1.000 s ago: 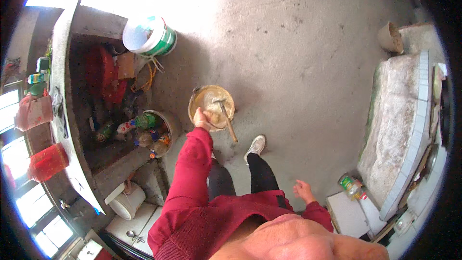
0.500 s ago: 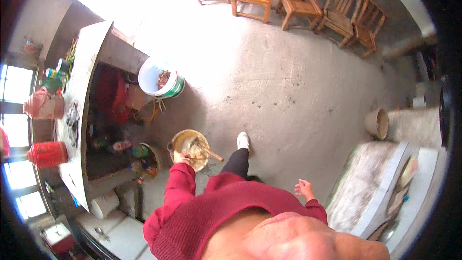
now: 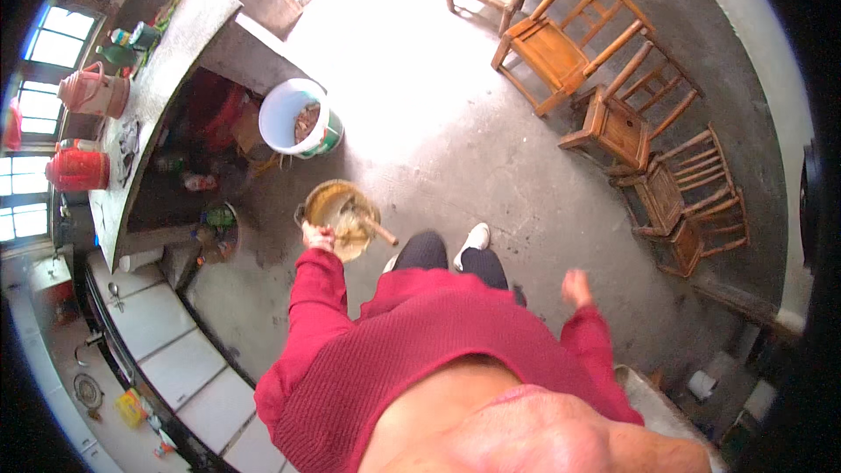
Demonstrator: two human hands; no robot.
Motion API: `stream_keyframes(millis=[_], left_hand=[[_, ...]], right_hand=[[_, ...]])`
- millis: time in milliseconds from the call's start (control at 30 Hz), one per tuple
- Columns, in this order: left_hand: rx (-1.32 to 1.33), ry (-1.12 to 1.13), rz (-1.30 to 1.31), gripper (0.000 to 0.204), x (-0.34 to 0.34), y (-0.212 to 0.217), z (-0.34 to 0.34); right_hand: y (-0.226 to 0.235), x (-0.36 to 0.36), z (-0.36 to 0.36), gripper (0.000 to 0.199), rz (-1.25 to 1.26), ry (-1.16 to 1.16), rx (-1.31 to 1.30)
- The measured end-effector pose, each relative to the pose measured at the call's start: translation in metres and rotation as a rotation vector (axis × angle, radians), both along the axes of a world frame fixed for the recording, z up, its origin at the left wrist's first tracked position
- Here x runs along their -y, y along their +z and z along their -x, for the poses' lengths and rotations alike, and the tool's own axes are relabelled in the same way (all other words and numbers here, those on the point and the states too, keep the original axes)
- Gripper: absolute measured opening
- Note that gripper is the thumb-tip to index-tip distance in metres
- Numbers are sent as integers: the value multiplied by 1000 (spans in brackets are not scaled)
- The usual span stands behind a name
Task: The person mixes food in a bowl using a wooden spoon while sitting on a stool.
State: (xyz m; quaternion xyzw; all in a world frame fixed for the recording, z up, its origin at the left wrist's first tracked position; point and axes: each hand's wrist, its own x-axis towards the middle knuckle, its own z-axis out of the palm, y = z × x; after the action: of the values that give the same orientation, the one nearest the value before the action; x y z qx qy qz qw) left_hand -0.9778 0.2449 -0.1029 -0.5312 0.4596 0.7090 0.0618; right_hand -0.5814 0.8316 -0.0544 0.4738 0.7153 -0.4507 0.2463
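Observation:
My left hand (image 3: pixel 318 236) is closed on the near left side of a worn yellow bucket (image 3: pixel 321 195), held out in front of me on the left. Whether it grips the rim or a handle is hard to see. Inside lies pale, wet-looking stuff (image 3: pixel 350 229), and a tool with a wooden handle (image 3: pixel 382 230) leans out over the right side. My right hand (image 3: pixel 576 287) hangs free at my right, away from any object, its fingers loosely stretched and a little blurred.
A white and green bucket (image 3: pixel 282 114) with brownish scraps stands by the counter (image 3: pixel 171 61). Two red thermos jugs (image 3: pixel 81 166) sit on that counter. Several wooden chairs (image 3: pixel 547 57) line the right wall. White-tiled worktop (image 3: pixel 188 363) runs along the lower left.
My view has turned rightward as I walk; the chairs now appear nearer and lower. The yellow bucket has stayed in my left hand. My right hand's fingers look less spread.

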Motion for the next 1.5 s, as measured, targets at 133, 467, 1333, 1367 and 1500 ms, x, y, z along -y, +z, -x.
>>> stream_keyframes(millis=[133, 467, 1333, 1367, 1500], left_hand=[[-3, 166, -126, 32, -86, -6, 30], [60, 377, -245, 37, -251, -95, 69], [-564, 1223, -285, 30, -419, -162, 169], [-587, 1214, -250, 31, -423, -165, 168], [-628, 1255, -153, 35, -437, -173, 167]], right_hand=[[0, -135, 216, 21, -304, 314, -438], [-11, -93, 545, 26, 225, 627, -189], [-226, 52, 709, 57, -89, 2322, -222], [-233, 59, 711, 53, -40, 2339, -242], [-298, 57, 721, 31, 127, 2370, -530]])
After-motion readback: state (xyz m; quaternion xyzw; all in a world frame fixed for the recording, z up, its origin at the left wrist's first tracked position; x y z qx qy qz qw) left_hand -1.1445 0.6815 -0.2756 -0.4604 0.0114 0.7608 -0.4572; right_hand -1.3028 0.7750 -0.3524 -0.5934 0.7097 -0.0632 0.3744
